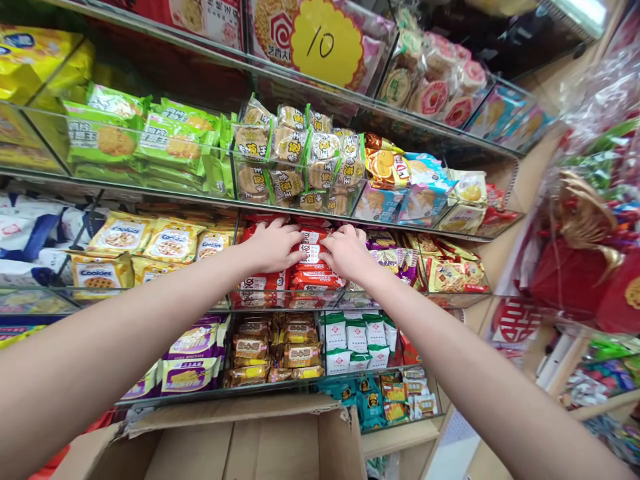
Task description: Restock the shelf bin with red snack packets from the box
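My left hand (274, 245) lies over the red snack packets (313, 280) in a compartment of the middle shelf, its fingers spread and its thumb reaching right. From the other side my right hand (346, 250) rests on the same packets with its thumb apart from the bent fingers. A few red packets with white lettering (311, 247) show in the gap between the two hands. The right hand's fingertips are partly hidden by the shelf edge above. Both hands touch the packets from above, and neither is seen lifting one.
Below stands an open cardboard box (280, 447). Yellow cookie packets (173, 239) fill the compartment on the left, purple packets (389, 259) the one on the right. A clear shelf front (285, 300) runs before the packets. Above are round biscuit packs (323, 157) and a yellow price sign (327, 43).
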Demonstrator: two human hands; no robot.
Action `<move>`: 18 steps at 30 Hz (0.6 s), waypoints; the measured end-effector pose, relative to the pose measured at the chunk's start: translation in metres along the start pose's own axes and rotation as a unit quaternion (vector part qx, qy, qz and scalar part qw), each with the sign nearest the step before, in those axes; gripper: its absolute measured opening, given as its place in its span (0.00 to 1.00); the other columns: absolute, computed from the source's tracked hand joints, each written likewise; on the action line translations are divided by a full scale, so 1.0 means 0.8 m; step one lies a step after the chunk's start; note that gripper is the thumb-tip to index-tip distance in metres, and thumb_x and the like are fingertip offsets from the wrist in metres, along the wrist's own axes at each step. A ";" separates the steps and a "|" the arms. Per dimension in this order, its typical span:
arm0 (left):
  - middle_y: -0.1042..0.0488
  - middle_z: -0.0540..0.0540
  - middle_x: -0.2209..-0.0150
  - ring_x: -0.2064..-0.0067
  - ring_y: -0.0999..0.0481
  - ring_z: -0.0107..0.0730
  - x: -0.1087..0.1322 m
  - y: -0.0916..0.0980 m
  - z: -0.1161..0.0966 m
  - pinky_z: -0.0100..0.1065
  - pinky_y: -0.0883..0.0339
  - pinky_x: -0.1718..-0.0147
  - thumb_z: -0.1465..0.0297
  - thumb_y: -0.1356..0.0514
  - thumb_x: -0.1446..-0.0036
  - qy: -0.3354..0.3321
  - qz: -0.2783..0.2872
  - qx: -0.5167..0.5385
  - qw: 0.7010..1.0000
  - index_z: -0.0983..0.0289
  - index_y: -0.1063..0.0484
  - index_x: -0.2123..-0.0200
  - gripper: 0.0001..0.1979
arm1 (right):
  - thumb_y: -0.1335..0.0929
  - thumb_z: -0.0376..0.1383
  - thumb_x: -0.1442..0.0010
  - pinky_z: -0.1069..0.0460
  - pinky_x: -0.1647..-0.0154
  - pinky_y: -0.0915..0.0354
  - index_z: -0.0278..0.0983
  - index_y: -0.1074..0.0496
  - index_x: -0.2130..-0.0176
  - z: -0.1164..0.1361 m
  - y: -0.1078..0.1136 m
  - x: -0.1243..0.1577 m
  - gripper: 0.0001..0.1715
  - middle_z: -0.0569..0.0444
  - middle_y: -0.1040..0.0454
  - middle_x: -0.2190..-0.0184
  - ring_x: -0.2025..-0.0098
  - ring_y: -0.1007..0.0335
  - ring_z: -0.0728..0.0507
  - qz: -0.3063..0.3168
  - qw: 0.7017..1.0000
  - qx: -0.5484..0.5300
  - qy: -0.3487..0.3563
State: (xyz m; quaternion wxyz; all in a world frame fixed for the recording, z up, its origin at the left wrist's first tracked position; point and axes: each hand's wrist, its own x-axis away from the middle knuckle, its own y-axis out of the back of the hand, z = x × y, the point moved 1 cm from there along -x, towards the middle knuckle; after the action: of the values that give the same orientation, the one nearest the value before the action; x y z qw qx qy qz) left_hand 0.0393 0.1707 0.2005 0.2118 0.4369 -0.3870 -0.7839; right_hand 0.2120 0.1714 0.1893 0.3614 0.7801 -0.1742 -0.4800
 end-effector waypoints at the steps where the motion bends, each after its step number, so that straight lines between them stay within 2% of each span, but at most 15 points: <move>1: 0.35 0.60 0.43 0.43 0.42 0.55 0.000 0.000 0.000 0.62 0.43 0.53 0.60 0.52 0.43 0.001 -0.001 -0.001 1.000 0.62 0.32 0.52 0.21 | 0.37 0.41 0.41 0.38 0.50 0.50 0.36 0.28 0.57 -0.002 0.000 0.000 0.16 0.46 0.27 0.56 0.49 0.47 0.35 0.008 1.000 0.001 0.006; 4: 0.38 0.63 0.42 0.43 0.43 0.57 0.000 -0.001 0.000 0.62 0.42 0.54 0.61 0.52 0.44 0.003 0.006 -0.003 1.000 0.64 0.31 0.53 0.20 | 0.37 0.40 0.41 0.38 0.51 0.51 0.36 0.28 0.59 -0.007 -0.001 -0.002 0.14 0.46 0.26 0.58 0.50 0.46 0.35 0.022 0.999 0.006 0.022; 7: 0.37 0.61 0.42 0.43 0.41 0.54 -0.001 0.001 0.006 0.58 0.42 0.52 0.59 0.51 0.44 -0.006 0.006 -0.004 1.000 0.62 0.31 0.52 0.21 | 0.37 0.38 0.41 0.38 0.51 0.49 0.35 0.28 0.57 -0.009 0.003 -0.002 0.14 0.44 0.28 0.54 0.49 0.45 0.35 0.008 1.000 -0.018 0.012; 9: 0.37 0.61 0.42 0.43 0.41 0.49 0.004 0.006 0.011 0.53 0.41 0.50 0.59 0.51 0.44 -0.016 -0.007 -0.003 1.000 0.61 0.32 0.51 0.20 | 0.37 0.36 0.41 0.39 0.50 0.47 0.36 0.29 0.56 -0.006 0.012 0.008 0.15 0.45 0.30 0.51 0.48 0.45 0.36 -0.043 0.996 -0.072 -0.003; 11: 0.37 0.60 0.42 0.42 0.41 0.46 0.016 0.013 0.015 0.49 0.41 0.48 0.61 0.52 0.43 -0.023 -0.027 -0.003 0.999 0.61 0.32 0.51 0.20 | 0.38 0.35 0.41 0.40 0.48 0.47 0.36 0.30 0.55 0.007 0.020 0.034 0.15 0.45 0.30 0.52 0.48 0.43 0.38 -0.112 0.980 -0.164 0.004; 12: 0.37 0.61 0.42 0.41 0.43 0.45 0.025 0.017 0.016 0.48 0.43 0.47 0.62 0.52 0.42 -0.028 -0.041 -0.001 0.999 0.61 0.32 0.51 0.19 | 0.39 0.35 0.41 0.40 0.47 0.46 0.37 0.29 0.55 0.018 0.022 0.054 0.15 0.46 0.29 0.53 0.49 0.41 0.39 -0.132 0.965 -0.227 0.012; 14: 0.36 0.60 0.43 0.40 0.44 0.43 0.053 0.022 0.012 0.47 0.46 0.44 0.65 0.52 0.42 -0.059 -0.078 0.014 0.995 0.62 0.31 0.53 0.18 | 0.37 0.36 0.43 0.40 0.47 0.43 0.43 0.29 0.56 0.050 0.019 0.106 0.15 0.52 0.27 0.57 0.51 0.37 0.40 -0.118 0.915 -0.385 0.006; 16: 0.33 0.60 0.45 0.40 0.43 0.43 0.088 0.021 0.004 0.47 0.47 0.43 0.68 0.50 0.44 -0.108 -0.117 0.042 0.986 0.62 0.29 0.55 0.16 | 0.33 0.38 0.47 0.40 0.53 0.37 0.55 0.28 0.60 0.092 0.005 0.166 0.14 0.59 0.26 0.61 0.56 0.33 0.41 -0.023 0.831 -0.552 -0.068; 18: 0.31 0.58 0.46 0.41 0.41 0.45 0.127 0.014 -0.005 0.49 0.45 0.44 0.70 0.48 0.45 -0.142 -0.124 0.074 0.979 0.58 0.28 0.56 0.15 | 0.31 0.41 0.48 0.43 0.63 0.32 0.56 0.29 0.60 0.137 -0.013 0.221 0.14 0.59 0.27 0.60 0.58 0.32 0.41 0.017 0.805 -0.582 -0.110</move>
State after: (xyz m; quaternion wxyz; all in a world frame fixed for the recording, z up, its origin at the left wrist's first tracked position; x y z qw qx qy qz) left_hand -0.0110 0.0937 0.1549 0.0231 0.3804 -0.4128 -0.8272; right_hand 0.2000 0.0257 0.0410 0.7341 0.3619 0.0860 -0.5681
